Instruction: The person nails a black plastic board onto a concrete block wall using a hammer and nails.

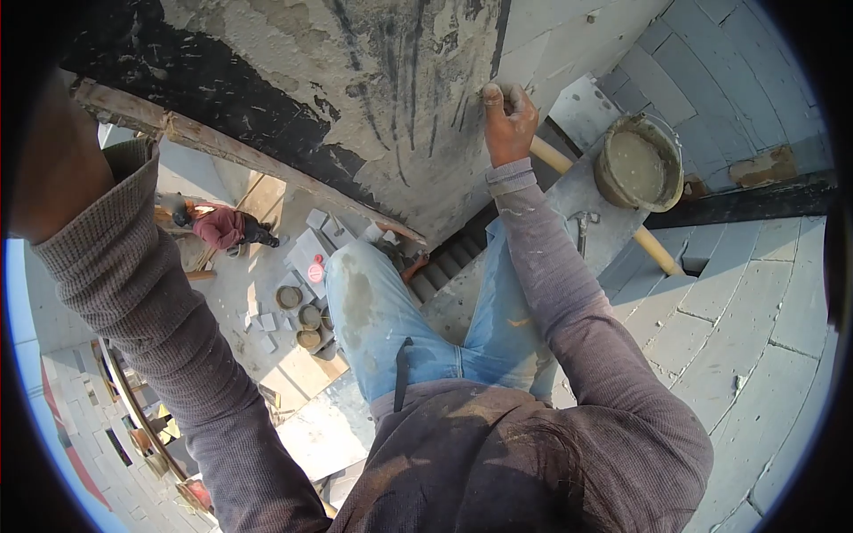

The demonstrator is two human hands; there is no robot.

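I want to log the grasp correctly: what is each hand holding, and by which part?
The right hand is closed against the plastered wall; whether it grips something small cannot be told. The left hand is outside the picture; only its sleeve shows.

Bucket (pixel 638 163) right of plastered wall (pixel 373 98)

Grey block wall top (pixel 755 338), curved courses, pale mortar joints. On slab ledge (pixel 586 191) beside it: round mortar-caked bucket (pixel 638 163) with wet grey mix; steel-headed hammer (pixel 582 226); long yellow wooden pole (pixel 613 209) lying diagonally. Far below, dusty ground (pixel 267 302): grey blocks (pixel 306 253), three small round pans (pixel 306 320), pale boards (pixel 306 369).
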